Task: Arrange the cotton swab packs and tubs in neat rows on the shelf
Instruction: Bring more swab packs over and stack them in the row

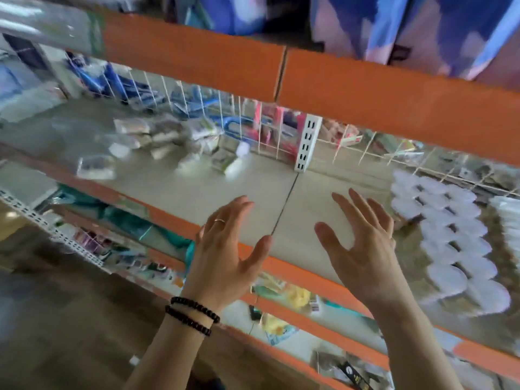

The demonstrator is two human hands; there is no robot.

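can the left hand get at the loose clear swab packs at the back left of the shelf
Probably yes: the left hand is open and empty, and bare beige shelf lies between it and the jumbled clear swab packs, with nothing blocking the way.

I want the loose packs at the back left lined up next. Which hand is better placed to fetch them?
Probably the left hand: open, empty, nearer the scattered packs. The right hand, also open, sits beside the tubs.
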